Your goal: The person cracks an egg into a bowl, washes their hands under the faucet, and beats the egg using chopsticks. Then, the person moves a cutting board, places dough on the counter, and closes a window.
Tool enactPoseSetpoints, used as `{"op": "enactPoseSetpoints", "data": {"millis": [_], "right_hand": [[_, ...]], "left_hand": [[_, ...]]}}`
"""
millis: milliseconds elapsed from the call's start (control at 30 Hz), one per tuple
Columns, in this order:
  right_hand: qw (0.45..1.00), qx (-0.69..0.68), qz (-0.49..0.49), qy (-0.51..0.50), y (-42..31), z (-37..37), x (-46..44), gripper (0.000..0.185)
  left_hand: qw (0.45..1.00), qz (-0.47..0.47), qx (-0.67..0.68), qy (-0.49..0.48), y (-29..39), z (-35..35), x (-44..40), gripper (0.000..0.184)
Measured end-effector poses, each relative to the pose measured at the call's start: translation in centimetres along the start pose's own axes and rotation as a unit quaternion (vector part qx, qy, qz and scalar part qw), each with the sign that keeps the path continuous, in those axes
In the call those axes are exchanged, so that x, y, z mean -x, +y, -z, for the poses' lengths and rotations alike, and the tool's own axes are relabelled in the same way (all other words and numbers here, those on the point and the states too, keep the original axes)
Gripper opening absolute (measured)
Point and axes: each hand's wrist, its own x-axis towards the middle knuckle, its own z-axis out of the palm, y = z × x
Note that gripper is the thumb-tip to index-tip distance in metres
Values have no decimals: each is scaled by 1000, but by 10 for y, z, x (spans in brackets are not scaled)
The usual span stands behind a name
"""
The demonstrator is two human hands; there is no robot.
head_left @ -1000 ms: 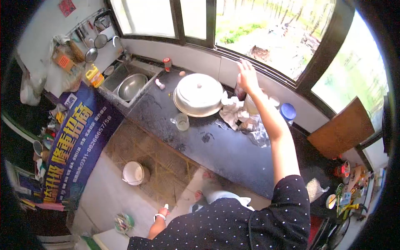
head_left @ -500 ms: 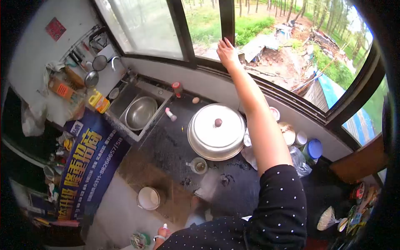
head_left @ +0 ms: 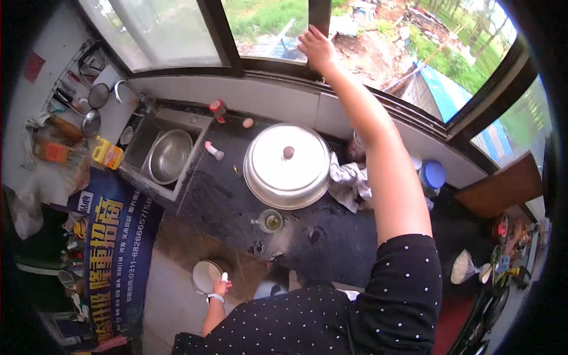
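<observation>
My right hand (head_left: 318,48) reaches far forward, its fingers curled on the dark upright edge of the sliding window (head_left: 319,26). Low in the view, my left hand (head_left: 221,287) is closed around a small white object (head_left: 224,276); only its tip shows, so its kind is unclear. Just beyond that hand stands a bucket (head_left: 204,275) with pale contents. On the black counter below my right arm is a large metal pot lid (head_left: 288,163) with a dark knob. A glass mug (head_left: 271,221) is in front of it.
A sink (head_left: 204,133) holding a metal basin (head_left: 171,157) is at left, beside a yellow jug (head_left: 107,154). A red-capped jar (head_left: 217,110), an egg (head_left: 248,122) and a pink-and-white bottle (head_left: 214,151) stand behind the mug. A crumpled cloth (head_left: 349,180) and blue-lidded jar (head_left: 433,174) are at right.
The view has shifted. My right hand and the window's upright edge are farther right relative to the frosted pane. My left hand has risen with the white object, beside the bucket.
</observation>
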Motion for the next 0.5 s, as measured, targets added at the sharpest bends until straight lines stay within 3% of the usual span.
{"op": "enactPoseSetpoints", "data": {"millis": [33, 67, 133, 200, 233, 267, 333, 367, 433, 467, 500], "right_hand": [[999, 14, 1, -40, 8, 6, 12, 25], [982, 33, 8, -184, 16, 25, 20, 42], [968, 73, 17, -240, 33, 31, 46, 42], [996, -57, -49, 47, 53, -23, 78, 26], [971, -120, -87, 190, 56, -39, 103, 21], [980, -72, -72, 170, 68, -30, 120, 8], [979, -65, -67, 181, 89, -25, 155, 13], [984, -64, -43, 162, 102, -20, 172, 14], [994, -14, -88, -68, 117, -7, 199, 22], [972, 78, -75, -207, 119, 30, 202, 32], [964, 87, -93, -233, 121, 44, 211, 36]], "left_hand": [[1000, -4, -18, -15, 1, 0, -6, 27], [999, -2, -32, -25, -1, -3, -11, 27], [997, 8, -65, -43, -10, 0, -16, 27], [997, 25, -46, -63, -12, -1, -14, 27], [995, 31, -60, -73, -14, 3, -11, 27], [993, 36, -71, -84, -13, 3, -12, 27], [984, 61, -132, -101, -12, 6, -16, 28], [982, 54, -144, -114, -14, 9, -21, 28], [982, 43, -115, -142, -34, 20, -47, 29], [979, 64, -159, -114, -11, 15, -29, 29], [979, 45, -140, -139, -21, 22, -49, 29]]}}
